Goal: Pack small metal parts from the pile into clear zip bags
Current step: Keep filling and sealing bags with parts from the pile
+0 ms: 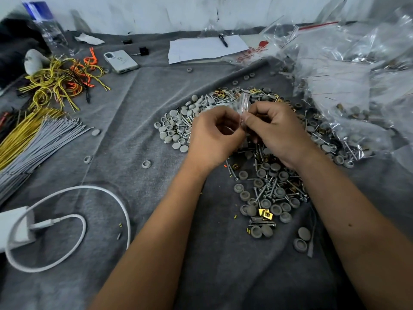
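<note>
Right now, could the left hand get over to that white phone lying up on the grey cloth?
Probably yes, but not at once. The left hand is pinching a small clear zip bag together with the right hand. The phone lies up and to the left, with only bare grey cloth between.

A grey cloth (125,121) covers the surface. At the upper left stand a clear bottle (48,30) and a white phone (121,61), beside tangled yellow and orange wires (62,80). Grey ties (38,144) lie bundled at left. A white charger (15,227) and its looping cable (107,195) sit at lower left. A pen (223,40) rests on paper (201,49) at top centre.
</note>
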`<state>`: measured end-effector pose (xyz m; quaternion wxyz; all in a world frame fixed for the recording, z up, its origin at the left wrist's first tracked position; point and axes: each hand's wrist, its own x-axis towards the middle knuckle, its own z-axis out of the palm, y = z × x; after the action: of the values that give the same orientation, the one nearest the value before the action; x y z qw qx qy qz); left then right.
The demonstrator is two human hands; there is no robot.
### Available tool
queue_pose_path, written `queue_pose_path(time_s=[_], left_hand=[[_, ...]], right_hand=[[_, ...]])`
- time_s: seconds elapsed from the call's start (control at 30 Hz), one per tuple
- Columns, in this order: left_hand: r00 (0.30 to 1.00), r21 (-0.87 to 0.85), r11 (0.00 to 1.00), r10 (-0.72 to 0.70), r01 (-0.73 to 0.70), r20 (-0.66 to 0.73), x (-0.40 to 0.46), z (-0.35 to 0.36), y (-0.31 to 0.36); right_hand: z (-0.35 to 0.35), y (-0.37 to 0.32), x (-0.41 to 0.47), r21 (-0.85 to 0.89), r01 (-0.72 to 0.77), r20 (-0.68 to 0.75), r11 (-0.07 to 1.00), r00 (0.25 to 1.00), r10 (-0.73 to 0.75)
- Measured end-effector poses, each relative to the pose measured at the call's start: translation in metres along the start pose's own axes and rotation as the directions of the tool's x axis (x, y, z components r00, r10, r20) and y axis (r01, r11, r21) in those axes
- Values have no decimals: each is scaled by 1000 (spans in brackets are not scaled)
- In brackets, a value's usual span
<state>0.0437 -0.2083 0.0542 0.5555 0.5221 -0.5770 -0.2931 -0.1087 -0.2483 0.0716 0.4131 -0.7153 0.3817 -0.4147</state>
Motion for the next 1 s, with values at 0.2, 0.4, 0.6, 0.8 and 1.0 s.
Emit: queue_pose_path(time_s=[0.2, 0.4, 0.6, 0.8, 1.0], left_hand=[[983, 232, 970, 114, -79, -141, 0, 6, -4], [990, 226, 971, 97, -73, -99, 3, 0, -3], [947, 283, 951, 201, -126, -252, 2, -12, 6], [793, 469, 859, 429, -208, -433, 2, -25, 18], [700, 589, 788, 522, -178, -488, 0, -40, 22]], right_hand=[[4, -3, -1, -176, 104, 21, 979, 995, -102], [2, -3, -2, -189, 114, 20, 975, 993, -112], [-8, 3, 2, -419, 34, -203, 907, 970, -130], [0, 0, -2, -416, 216, -34, 884, 967, -252], [-4, -1, -4, -475, 320, 407, 819, 906, -118]])
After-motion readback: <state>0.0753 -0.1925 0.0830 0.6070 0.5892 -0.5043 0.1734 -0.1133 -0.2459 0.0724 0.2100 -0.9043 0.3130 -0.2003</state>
